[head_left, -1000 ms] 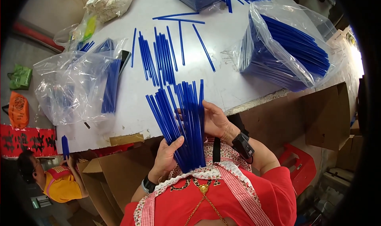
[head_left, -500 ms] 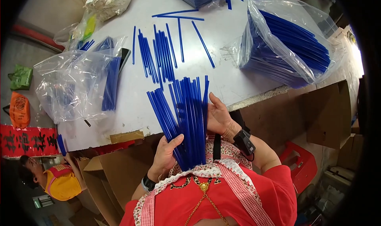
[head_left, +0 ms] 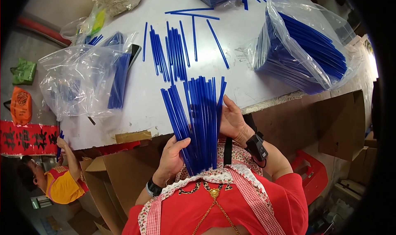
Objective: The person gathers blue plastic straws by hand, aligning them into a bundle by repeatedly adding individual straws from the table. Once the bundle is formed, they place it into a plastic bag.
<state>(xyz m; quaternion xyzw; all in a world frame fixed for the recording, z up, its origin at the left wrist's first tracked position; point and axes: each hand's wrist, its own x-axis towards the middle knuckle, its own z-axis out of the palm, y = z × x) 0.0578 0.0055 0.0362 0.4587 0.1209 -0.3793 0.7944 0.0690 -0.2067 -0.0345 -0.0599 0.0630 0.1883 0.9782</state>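
Observation:
A fanned bundle of thin blue plastic tubes [head_left: 201,123] stands upright against my apron, its lower ends at my waist. My left hand [head_left: 173,157] is closed round the lower left side, thumb across the front. At the right edge, my right hand [head_left: 232,118] holds the bundle with its thumb pointing up; its other fingers are mostly hidden behind the tubes. Just beyond the bundle, two rows of loose blue tubes [head_left: 176,55] lie on the white table [head_left: 140,98], with several single ones scattered around them.
A clear bag of blue tubes [head_left: 313,49] lies at the right, another clear bag [head_left: 78,80] at the left beside a dark phone [head_left: 134,53]. More tubes are stacked at the back. Cardboard boxes [head_left: 128,173] stand below the table edge. A person in yellow [head_left: 62,185] works at far left.
The view has shifted slightly, so the table things appear farther right. Both hands still hold the bundle, which leans a little less to the left. The person at far left has raised a hand.

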